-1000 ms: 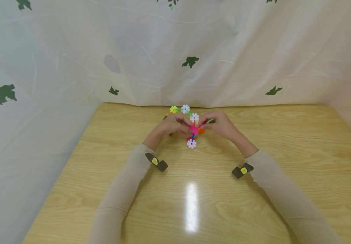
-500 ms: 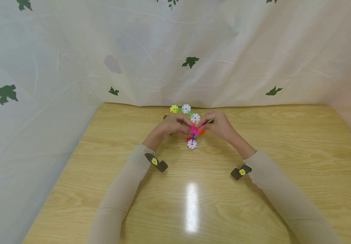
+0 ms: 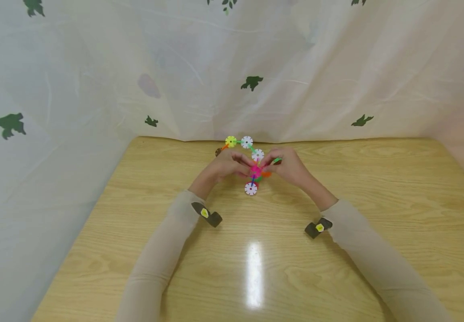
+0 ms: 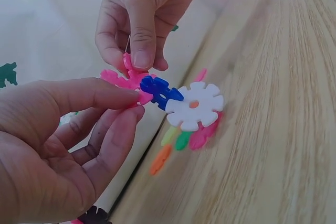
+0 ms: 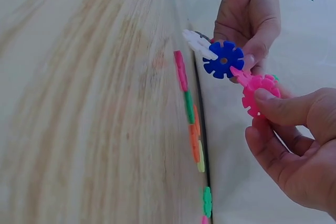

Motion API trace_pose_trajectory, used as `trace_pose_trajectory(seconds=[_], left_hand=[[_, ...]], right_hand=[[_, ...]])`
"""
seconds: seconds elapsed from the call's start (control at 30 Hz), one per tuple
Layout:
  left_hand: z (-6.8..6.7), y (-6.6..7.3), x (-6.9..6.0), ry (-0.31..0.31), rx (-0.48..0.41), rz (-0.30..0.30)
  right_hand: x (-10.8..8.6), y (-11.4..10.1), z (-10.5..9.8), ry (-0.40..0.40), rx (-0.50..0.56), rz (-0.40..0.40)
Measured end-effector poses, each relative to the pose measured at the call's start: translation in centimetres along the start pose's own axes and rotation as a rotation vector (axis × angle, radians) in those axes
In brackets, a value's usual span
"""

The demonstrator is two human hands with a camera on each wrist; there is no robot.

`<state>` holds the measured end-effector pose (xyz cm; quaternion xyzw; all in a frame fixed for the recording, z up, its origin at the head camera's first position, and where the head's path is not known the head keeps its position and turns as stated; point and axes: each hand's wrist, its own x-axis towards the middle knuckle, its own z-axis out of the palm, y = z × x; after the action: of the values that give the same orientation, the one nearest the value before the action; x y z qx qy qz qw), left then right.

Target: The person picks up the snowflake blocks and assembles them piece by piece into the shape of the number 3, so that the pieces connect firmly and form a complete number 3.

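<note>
My left hand (image 3: 227,164) pinches a pink notched plastic disc (image 4: 126,81) between thumb and fingers. My right hand (image 3: 289,164) grips another pink disc (image 5: 254,99), which meets the first one. Slotted onto the left hand's disc is a blue disc (image 5: 223,60). A white disc (image 4: 195,106) hangs from the blue one, toward the person in the head view. Fingers hide part of both pink discs.
Behind the hands, a chain of linked discs curves across the wooden table (image 3: 256,250): a yellow disc (image 3: 230,141), a white disc (image 3: 247,142) and others. An orange disc (image 3: 267,174) shows under the right hand. A pale curtain (image 3: 199,67) borders the table's back.
The pink disc and its attached white disc have tilted slightly, the white one shifting a little left. The yellow and far white discs have shifted slightly farther back. Both hands stay nearly in place.
</note>
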<state>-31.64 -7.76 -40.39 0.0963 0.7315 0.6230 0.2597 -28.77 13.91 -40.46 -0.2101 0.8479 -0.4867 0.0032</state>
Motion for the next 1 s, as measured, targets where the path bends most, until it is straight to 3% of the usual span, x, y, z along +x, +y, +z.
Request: trace_pose_trajectory(seconds=[0.27,0.47,0.63,0.8,1.0], left_hand=[[-0.6,-0.2,0.1,0.018,0.047,-0.037],[-1.2,0.0,-0.2,0.062,0.081,-0.055],[-1.7,-0.1,-0.2,0.062,0.08,-0.057],[-2.1,-0.3,0.0,0.075,0.086,-0.055],[-2.4,-0.3,0.1,0.087,0.069,-0.058]], right_hand=[[-0.2,0.0,-0.5,-0.011,-0.022,0.063],[-0.2,0.6,-1.2,-0.023,-0.039,0.028],[0.0,1.2,-1.2,-0.137,-0.044,-0.026],[-0.1,1.4,-0.7,-0.289,-0.023,-0.014],[-0.1,1.1,0.0,-0.411,-0.015,-0.015]])
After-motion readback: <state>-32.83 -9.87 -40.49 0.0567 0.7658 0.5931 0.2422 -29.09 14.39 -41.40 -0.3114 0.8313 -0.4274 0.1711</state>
